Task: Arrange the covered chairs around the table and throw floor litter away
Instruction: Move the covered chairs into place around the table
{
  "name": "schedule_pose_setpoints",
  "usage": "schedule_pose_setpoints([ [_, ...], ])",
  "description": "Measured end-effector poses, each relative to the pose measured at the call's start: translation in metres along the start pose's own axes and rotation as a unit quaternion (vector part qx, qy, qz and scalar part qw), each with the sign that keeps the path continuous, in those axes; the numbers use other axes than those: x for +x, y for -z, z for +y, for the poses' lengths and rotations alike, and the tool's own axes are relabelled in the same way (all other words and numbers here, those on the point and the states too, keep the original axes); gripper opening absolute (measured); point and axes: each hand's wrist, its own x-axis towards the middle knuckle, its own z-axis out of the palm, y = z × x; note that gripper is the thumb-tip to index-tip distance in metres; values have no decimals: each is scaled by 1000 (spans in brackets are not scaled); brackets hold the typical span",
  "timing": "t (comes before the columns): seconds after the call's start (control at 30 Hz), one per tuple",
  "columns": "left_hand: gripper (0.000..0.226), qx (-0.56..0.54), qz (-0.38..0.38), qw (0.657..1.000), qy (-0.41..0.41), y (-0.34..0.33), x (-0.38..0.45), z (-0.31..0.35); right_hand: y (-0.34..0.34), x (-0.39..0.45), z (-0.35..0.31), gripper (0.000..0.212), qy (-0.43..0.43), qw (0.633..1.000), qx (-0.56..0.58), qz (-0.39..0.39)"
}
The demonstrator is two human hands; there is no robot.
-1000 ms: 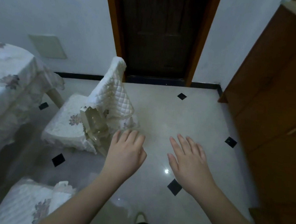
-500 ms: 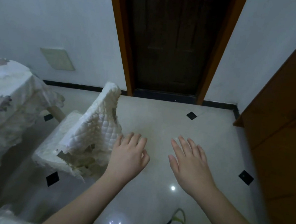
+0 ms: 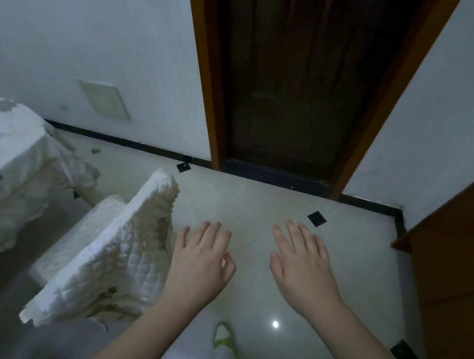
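A chair in a white quilted cover [image 3: 111,251] stands at lower left, its backrest toward me and its seat facing the table [image 3: 5,172], which wears a white flowered cloth at the left edge. My left hand [image 3: 199,266] hovers palm down just right of the chair's backrest, fingers apart, not touching it. My right hand [image 3: 299,270] is spread open over the bare floor, holding nothing. A small green scrap of litter [image 3: 96,151] lies on the floor by the far wall, beyond the table's corner.
A dark wooden door [image 3: 296,77] in an orange-brown frame stands straight ahead. A brown wooden cabinet [image 3: 458,284] fills the right side. The pale tiled floor [image 3: 256,210] has small black diamond insets. My foot in a green-and-white slipper [image 3: 223,336] shows at the bottom.
The view has lifted and moved forward toward the door. The chair now sits lower and nearer on my left, and the second chair at bottom left has left the view. Both hands stay open.
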Motion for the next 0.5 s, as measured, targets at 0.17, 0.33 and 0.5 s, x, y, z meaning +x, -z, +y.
schedule_pose_setpoints([
  [0.17, 34, 5, 35, 999, 36, -20, 59, -46, -6, 93, -18, 58, 45, 999, -22, -4],
  [0.33, 36, -3, 41, 996, 77, -37, 120, -101, -2, 183, -35, 57, 55, 998, -31, -9],
  [0.5, 39, 7, 18, 997, 70, -47, 183, -134, 4, 262, -41, 55, 71, 997, -44, 6],
])
